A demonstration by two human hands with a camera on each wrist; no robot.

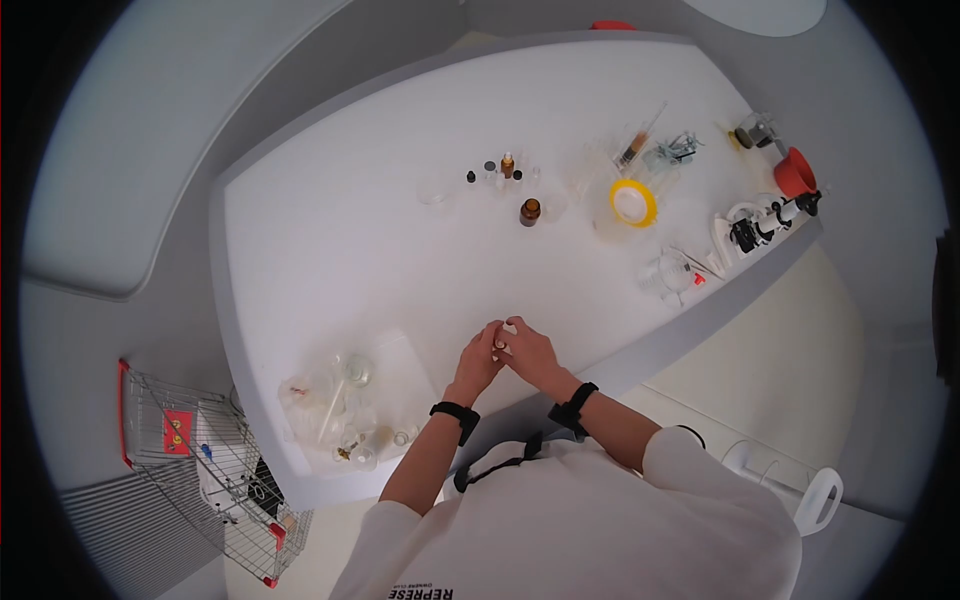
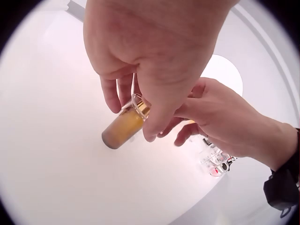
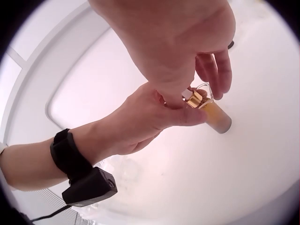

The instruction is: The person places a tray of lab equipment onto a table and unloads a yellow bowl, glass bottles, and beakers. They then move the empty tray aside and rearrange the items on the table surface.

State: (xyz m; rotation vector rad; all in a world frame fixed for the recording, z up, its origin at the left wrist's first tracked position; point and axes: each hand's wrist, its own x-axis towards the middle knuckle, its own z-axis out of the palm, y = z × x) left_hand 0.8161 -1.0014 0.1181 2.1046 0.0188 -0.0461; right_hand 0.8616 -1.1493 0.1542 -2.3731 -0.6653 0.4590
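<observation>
A small bottle of amber liquid (image 2: 123,129) with a gold collar (image 3: 194,99) is held tilted between both hands above the table. The left hand (image 1: 477,361) grips it near the neck, thumb on one side and fingers on the other. Beside it, the right hand (image 1: 531,356) has its thumb and fingers at the gold collar and a white top (image 3: 186,93). A clear rim or ring (image 3: 206,89) shows around the neck. The right fingertips are partly hidden behind the left hand in the left wrist view.
A tray (image 1: 408,370) with glassware lies on the left. Small bottles, including a brown one (image 1: 530,211), stand at the back. A yellow-rimmed container (image 1: 634,203), a microscope (image 1: 762,228) and a red bowl (image 1: 795,173) are on the right. A wire cart (image 1: 190,400) stands beside the table.
</observation>
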